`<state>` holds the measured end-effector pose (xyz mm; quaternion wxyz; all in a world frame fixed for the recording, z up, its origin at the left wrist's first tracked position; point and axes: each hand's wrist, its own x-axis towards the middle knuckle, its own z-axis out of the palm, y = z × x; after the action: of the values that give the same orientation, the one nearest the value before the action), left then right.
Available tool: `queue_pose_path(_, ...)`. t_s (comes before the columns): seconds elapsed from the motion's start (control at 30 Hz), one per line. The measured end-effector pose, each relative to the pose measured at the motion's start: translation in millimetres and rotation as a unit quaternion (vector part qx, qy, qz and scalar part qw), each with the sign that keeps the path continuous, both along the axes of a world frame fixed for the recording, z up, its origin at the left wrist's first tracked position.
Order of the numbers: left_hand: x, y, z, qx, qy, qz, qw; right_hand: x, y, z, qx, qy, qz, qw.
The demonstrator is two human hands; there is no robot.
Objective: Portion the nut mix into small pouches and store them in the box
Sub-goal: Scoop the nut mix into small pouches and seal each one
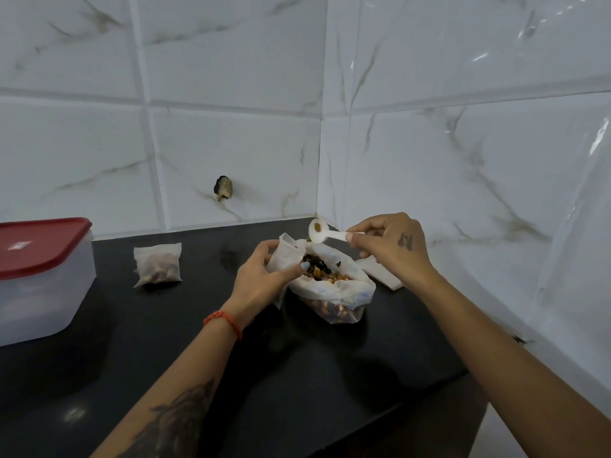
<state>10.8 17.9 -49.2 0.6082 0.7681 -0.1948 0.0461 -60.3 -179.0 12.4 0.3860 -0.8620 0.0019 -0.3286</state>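
The right hand [393, 242] pinches the handle of a white plastic spoon [325, 233] between thumb and fingers [355, 237], its other fingers curled in. The spoon's bowl points left, away from those fingers, tipped up on edge, with 1 small brownish piece of nut mix stuck to it. Just below the bowl stands a small white pouch [287, 251], mouth up; the left hand [261, 276] grips it, thumb along the near side and fingers wrapped round the far side.

Directly right of the left hand's fingers, and below the right hand, sits the large open bag of nut mix [337, 289] on the dark table [198, 358]; dark raisins and orange-brown nuts show in its rolled-down mouth. Beneath the right hand's wrist a flat, unfilled white pouch [382, 276] lies on the table, partly hidden by the hand.

Left of the left hand, apart from it, 1 filled pouch [158, 264] rests on the table, brown contents showing through. Farther left stands the clear plastic box [39, 299] with its red lid [36, 246] on.

An orange thread band [223, 320] circles the left wrist. White marble-look wall tiles [231, 127] rise behind the table.
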Motion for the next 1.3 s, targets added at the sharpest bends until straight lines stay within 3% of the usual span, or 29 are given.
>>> queue_pose_path(0.1, 4, 1, -3, -0.004, 0.014, 0.022, 1.0, 15, -5, -7, -0.182, 0.067, -0.015, 0.981)
queue_pose_path(0.2, 5, 2, -5, 0.007, 0.018, 0.02, 1.0, 35, -1, -16, -0.373, 0.098, -0.032, 0.922)
queue_pose_path(0.33, 4, 1, -5, 0.017, 0.018, 0.013, 1.0, 48, 8, -15, -0.495, 0.109, -0.033, 0.861)
queue_pose_path(0.47, 5, 1, -5, 0.017, 0.022, 0.011, 1.0, 42, 1, -2, -0.465, 0.154, 0.021, 0.871)
queue_pose_path(0.6, 6, 1, -6, 0.02, 0.024, 0.011, 0.999, 43, -3, 4, -0.423, 0.096, 0.0, 0.901)
queue_pose_path(0.77, 4, 1, -6, 0.025, 0.02, 0.011, 0.999, 59, 18, -16, -0.524, 0.132, -0.002, 0.842)
queue_pose_path(0.9, 4, 1, -6, 0.036, 0.015, 0.014, 0.999, 50, 13, -5, -0.523, 0.169, 0.053, 0.834)
queue_pose_path(1.1, 3, 0, -5, 0.051, 0.017, 0.013, 0.998, 37, -8, 10, -0.404, 0.151, 0.054, 0.901)
queue_pose_path(1.23, 3, 0, -5, 0.064, 0.017, 0.019, 0.998, 42, -10, -10, -0.372, 0.176, 0.058, 0.91)
queue_pose_path(1.3, 3, 1, -6, 0.066, 0.017, 0.021, 0.997, 44, -10, -12, -0.311, 0.191, 0.071, 0.928)
